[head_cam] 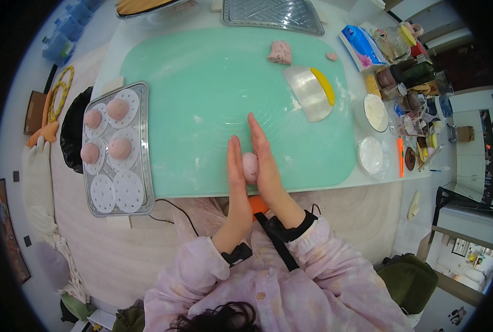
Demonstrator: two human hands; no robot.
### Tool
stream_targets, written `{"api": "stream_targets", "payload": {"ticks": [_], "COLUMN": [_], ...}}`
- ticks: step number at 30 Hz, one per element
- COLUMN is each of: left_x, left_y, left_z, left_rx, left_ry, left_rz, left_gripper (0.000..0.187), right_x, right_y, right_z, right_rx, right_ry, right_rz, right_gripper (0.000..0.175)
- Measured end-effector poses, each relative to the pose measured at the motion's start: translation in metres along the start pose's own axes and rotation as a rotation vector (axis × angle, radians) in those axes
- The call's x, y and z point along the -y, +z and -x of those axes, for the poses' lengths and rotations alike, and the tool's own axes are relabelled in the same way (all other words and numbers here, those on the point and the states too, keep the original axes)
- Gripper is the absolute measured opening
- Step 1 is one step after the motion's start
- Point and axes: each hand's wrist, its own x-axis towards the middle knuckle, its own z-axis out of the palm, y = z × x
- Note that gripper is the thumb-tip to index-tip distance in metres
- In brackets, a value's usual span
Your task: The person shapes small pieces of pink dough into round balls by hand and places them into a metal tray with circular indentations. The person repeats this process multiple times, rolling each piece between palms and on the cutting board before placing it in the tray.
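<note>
A pink, dark-flecked dough ball [250, 168] sits between my two palms near the front edge of a green silicone mat [188, 124]. My left hand [237, 170] cups its left side with the fingers straight and pointing away from me. Against the right side lies my right hand [265, 162], its fingers also extended. Farther off on the mat are a cut piece of the same dough [279, 52] and a small scrap [332, 56]. A metal dough scraper [308, 93] with a yellow grip rests to the right of my hands.
At left, a metal tray [146, 145] holds several dough balls [119, 148] on perforated paper rounds [129, 191]. On the right stand a bowl of flour [375, 112], a plastic-wrapped bowl [371, 155], a tissue pack [362, 45] and several jars. Another metal tray [271, 16] lies at the back.
</note>
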Motion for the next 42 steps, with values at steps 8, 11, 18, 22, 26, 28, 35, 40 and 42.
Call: {"api": "stream_targets", "payload": {"ticks": [8,11,18,22,26,28,35,40,42], "left_x": [-0.004,0.012,0.011,0.002,-0.012,-0.015,-0.013,-0.015,-0.018], "left_y": [-0.005,0.003,-0.014,-0.015,-0.015,-0.019,-0.028,-0.027,-0.028], "left_z": [-0.047,-0.015,-0.05,-0.059,-0.024,-0.011,-0.001,0.003,0.005], "left_rx": [0.019,0.028,-0.049,-0.082,-0.003,-0.006,-0.046,-0.042,-0.049], "left_ry": [0.089,0.079,0.15,0.218,0.203,0.221,0.182,0.209,0.203], "left_rz": [-0.432,-0.445,-0.49,-0.438,-0.66,-0.672,-0.567,-0.534,-0.508], "left_gripper": [0.102,0.1,0.09,0.088,0.085,0.083,0.072,0.061,0.058], "right_x": [0.006,0.0,-0.007,0.013,0.051,0.074,0.096,0.105,0.115], "right_y": [0.002,-0.008,-0.004,-0.042,-0.149,-0.201,-0.241,-0.252,-0.244], "right_z": [0.021,0.007,0.012,0.024,0.002,-0.01,-0.025,-0.03,-0.027], "right_rx": [0.09,-0.022,0.011,-0.067,-0.502,-0.696,-0.572,-0.592,-0.627], "right_ry": [-0.362,-0.114,-0.324,-0.361,-0.444,-0.474,0.005,-0.012,-0.026], "right_rz": [0.155,0.036,0.238,0.345,0.81,1.089,1.573,1.432,1.228], "right_gripper": [0.075,0.075,0.069,0.066,0.068,0.069,0.059,0.049,0.043]}}
